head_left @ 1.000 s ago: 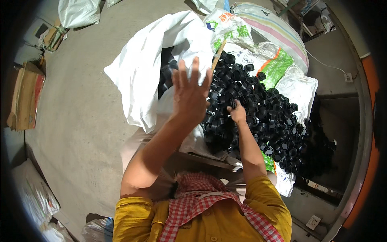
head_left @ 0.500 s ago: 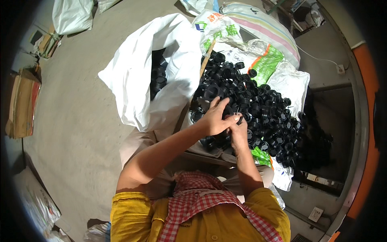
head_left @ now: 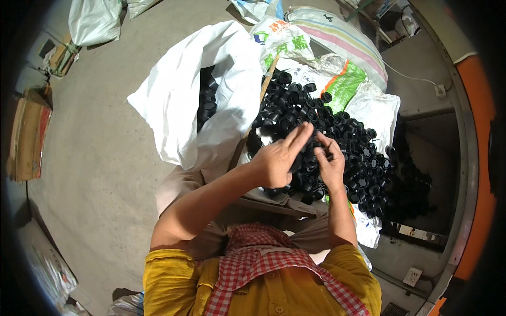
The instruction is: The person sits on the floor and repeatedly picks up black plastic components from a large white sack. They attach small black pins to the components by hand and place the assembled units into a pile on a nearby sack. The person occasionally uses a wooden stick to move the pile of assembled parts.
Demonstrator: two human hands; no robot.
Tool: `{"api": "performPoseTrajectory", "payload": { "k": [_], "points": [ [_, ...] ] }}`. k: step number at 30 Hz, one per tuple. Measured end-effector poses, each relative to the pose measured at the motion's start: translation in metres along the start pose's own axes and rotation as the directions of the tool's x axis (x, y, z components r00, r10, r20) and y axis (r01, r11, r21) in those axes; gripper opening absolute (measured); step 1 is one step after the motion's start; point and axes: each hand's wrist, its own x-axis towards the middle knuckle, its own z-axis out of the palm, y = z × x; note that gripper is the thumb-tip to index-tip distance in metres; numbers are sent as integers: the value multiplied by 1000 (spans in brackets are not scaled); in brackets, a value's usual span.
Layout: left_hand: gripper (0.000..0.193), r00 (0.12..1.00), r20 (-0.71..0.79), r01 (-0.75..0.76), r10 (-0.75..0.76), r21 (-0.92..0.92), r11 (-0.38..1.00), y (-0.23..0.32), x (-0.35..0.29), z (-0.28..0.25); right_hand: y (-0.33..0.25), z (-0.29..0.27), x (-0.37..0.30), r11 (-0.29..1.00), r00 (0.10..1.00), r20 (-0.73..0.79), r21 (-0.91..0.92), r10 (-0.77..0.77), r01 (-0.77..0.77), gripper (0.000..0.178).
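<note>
A large heap of black round plastic caps (head_left: 363,152) lies in front of me on spread white and green sacks. My left hand (head_left: 282,158) is over the left part of the heap, its fingers stretched toward the upper right and slightly blurred. Whether a cap sits under its palm is hidden. Just to its right, my right hand (head_left: 331,162) has thumb and fingers curled round a small black cap (head_left: 324,152), partly covered by the fingers. Left of the heap stands an open white woven sack (head_left: 174,105) with black caps (head_left: 208,100) inside.
A wooden stick (head_left: 268,79) rests between sack and heap. Behind the heap lies a full striped sack (head_left: 348,42). A flattened cardboard box (head_left: 31,137) leans at the far left. To the right is a dark recess (head_left: 421,158) beside a metal frame.
My hands were touching; now they are apart. The right hand has moved up and to the right, and the left hand's fingers have swung toward the right.
</note>
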Motion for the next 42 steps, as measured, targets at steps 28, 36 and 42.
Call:
{"api": "performPoseTrajectory", "payload": {
  "k": [28,36,42],
  "points": [
    [20,996,-89,3,-2,6,1000,-14,-5,15,-27,-19,-14,967,903,365,-27,-225,251,20],
    [37,833,-437,-462,339,-213,861,4,5,-19,-4,-13,-32,198,470,725,626,-503,-754,28],
    [43,955,144,214,-258,-939,268,-12,0,5,14,39,14,-88,947,321,944,9,-319,30]
  ]
}}
